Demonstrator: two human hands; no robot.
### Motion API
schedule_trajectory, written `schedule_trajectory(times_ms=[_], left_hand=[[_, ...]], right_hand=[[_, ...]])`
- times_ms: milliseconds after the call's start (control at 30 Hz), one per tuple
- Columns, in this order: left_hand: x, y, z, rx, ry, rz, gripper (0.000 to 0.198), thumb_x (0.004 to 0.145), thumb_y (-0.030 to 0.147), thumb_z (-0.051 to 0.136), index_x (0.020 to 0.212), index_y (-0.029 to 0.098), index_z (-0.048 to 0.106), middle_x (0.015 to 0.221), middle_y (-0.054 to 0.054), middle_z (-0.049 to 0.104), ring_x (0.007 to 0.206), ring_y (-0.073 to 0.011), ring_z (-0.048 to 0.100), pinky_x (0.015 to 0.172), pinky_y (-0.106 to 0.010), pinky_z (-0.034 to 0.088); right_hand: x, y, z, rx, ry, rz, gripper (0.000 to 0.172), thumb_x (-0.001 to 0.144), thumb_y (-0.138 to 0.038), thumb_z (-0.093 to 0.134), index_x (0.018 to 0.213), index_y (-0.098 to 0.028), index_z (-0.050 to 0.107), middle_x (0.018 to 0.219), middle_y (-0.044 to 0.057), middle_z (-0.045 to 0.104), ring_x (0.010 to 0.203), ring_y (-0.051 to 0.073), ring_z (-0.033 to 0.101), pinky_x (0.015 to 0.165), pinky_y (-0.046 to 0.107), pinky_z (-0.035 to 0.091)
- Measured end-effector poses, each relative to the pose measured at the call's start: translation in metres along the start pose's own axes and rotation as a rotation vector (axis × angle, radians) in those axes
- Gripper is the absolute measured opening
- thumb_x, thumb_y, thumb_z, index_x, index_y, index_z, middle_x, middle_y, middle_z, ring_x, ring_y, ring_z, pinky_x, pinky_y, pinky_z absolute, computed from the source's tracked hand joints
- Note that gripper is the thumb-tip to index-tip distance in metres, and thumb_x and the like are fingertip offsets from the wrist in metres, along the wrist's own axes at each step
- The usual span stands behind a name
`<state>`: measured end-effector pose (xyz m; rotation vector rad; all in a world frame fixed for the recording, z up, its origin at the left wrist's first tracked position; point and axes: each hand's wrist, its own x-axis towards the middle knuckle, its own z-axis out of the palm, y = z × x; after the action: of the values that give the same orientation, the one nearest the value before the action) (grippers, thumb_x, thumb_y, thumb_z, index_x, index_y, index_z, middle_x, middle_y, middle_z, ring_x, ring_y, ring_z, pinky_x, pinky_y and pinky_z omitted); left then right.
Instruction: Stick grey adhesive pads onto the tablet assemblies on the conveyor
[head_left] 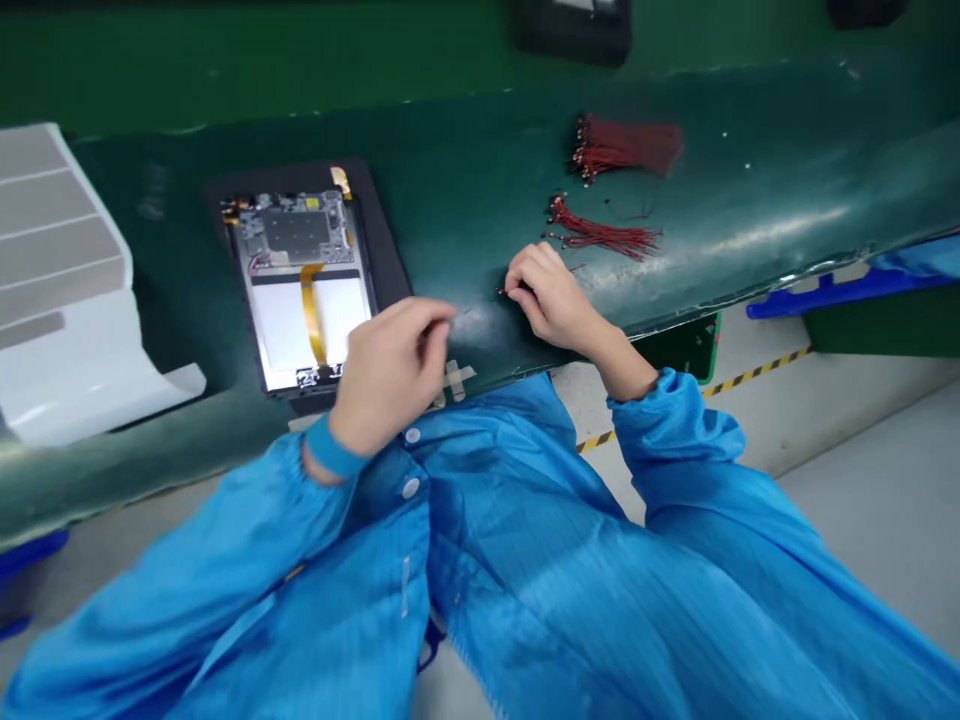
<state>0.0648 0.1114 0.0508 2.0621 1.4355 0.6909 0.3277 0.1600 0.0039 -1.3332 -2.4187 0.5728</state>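
An opened tablet (304,290) lies back-up on a dark mat on the green bench, showing its circuit board, a white battery and an orange flex strip. My left hand (390,375) hovers just right of the tablet's lower corner, fingers curled together; nothing shows in them. My right hand (551,295) rests on the bench surface further right, fingers pinched on a thin red wire (504,291) whose tip pokes out to the left. Two bundles of red wires lie beyond it, one close (604,235) and one further back (626,148).
A white moulded tray (60,290) sits at the left end of the green bench (750,200). A dark device (574,30) stands at the back edge. Blue bins (847,285) and a yellow-black floor stripe (750,378) lie beyond the bench's right side.
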Motion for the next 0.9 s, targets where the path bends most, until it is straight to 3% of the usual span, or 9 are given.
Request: schedule_trajectory(times_ms=[67,167,233,333,433,500,700,833,900], left_hand=[[0.027,0.002,0.016,0.034,-0.114,-0.041,0.028,0.097,0.021,0.059,0.121,0.018,0.074,0.103,-0.006,0.078,0.094,-0.0233,0.073,0.091,-0.038,0.054],[0.06,0.002,0.032,0.06,-0.229,-0.072,0.021,0.094,0.023,0.065,0.11,0.019,0.078,0.098,-0.006,0.078,0.097,-0.0275,0.073,0.094,-0.042,0.053],[0.074,0.003,0.038,0.075,-0.243,-0.069,0.013,0.093,0.025,0.067,0.098,0.02,0.078,0.092,-0.004,0.077,0.093,-0.0272,0.072,0.095,-0.044,0.053],[0.083,0.01,0.041,0.16,-0.214,-0.059,0.011,0.092,0.024,0.067,0.096,0.02,0.076,0.091,-0.005,0.074,0.097,-0.0299,0.071,0.098,-0.05,0.052],[0.081,0.017,0.038,0.273,-0.209,-0.014,0.018,0.098,0.026,0.059,0.103,0.016,0.074,0.094,-0.009,0.071,0.108,-0.036,0.07,0.101,-0.056,0.05],[0.077,0.02,0.034,0.302,-0.215,0.017,0.024,0.102,0.026,0.053,0.109,0.015,0.072,0.099,-0.011,0.072,0.111,-0.037,0.07,0.101,-0.055,0.05],[0.065,0.012,0.018,0.22,-0.12,-0.088,0.019,0.099,0.028,0.057,0.106,0.022,0.073,0.103,-0.009,0.077,0.103,-0.0306,0.073,0.098,-0.045,0.052],[0.051,0.004,0.002,0.13,-0.075,-0.111,0.012,0.094,0.028,0.063,0.096,0.022,0.075,0.092,-0.005,0.078,0.084,-0.025,0.071,0.087,-0.04,0.055],[0.039,0.0,-0.008,0.078,-0.071,-0.139,0.013,0.093,0.025,0.064,0.1,0.022,0.075,0.092,-0.004,0.078,0.082,-0.0231,0.071,0.086,-0.039,0.055]], right_hand=[[0.004,-0.009,0.006,0.014,-0.005,-0.032,0.041,0.111,-0.043,0.022,0.104,-0.024,0.059,0.112,0.013,0.062,0.111,0.03,0.055,0.103,0.055,0.048],[0.005,-0.012,0.01,0.008,-0.01,-0.035,0.044,0.111,-0.043,0.021,0.106,-0.024,0.06,0.112,0.013,0.061,0.113,0.031,0.054,0.102,0.055,0.048],[0.003,-0.009,0.009,-0.017,-0.006,0.003,0.042,0.111,-0.041,0.023,0.112,-0.024,0.062,0.116,0.013,0.061,0.117,0.033,0.053,0.106,0.059,0.045],[-0.002,-0.005,0.002,-0.075,0.07,0.092,0.04,0.109,-0.039,0.03,0.129,-0.022,0.06,0.132,0.015,0.058,0.13,0.037,0.048,0.112,0.065,0.039],[-0.002,-0.01,-0.005,-0.121,0.131,0.131,0.045,0.109,-0.041,0.034,0.143,-0.021,0.055,0.144,0.016,0.053,0.14,0.039,0.044,0.116,0.067,0.035],[0.002,-0.018,-0.006,-0.129,0.12,0.119,0.043,0.11,-0.041,0.033,0.14,-0.022,0.058,0.137,0.014,0.058,0.138,0.037,0.047,0.116,0.065,0.035],[0.021,-0.037,0.003,-0.026,0.189,0.045,0.038,0.113,-0.044,0.033,0.11,-0.022,0.064,0.105,0.007,0.065,0.113,0.028,0.057,0.113,0.057,0.036],[0.028,-0.046,0.01,0.089,0.184,-0.026,0.038,0.112,-0.048,0.036,0.101,-0.022,0.062,0.098,0.006,0.064,0.106,0.026,0.056,0.109,0.054,0.039],[0.031,-0.051,0.014,0.128,0.167,-0.044,0.039,0.113,-0.049,0.034,0.099,-0.023,0.06,0.097,0.006,0.063,0.104,0.026,0.056,0.108,0.054,0.04]])
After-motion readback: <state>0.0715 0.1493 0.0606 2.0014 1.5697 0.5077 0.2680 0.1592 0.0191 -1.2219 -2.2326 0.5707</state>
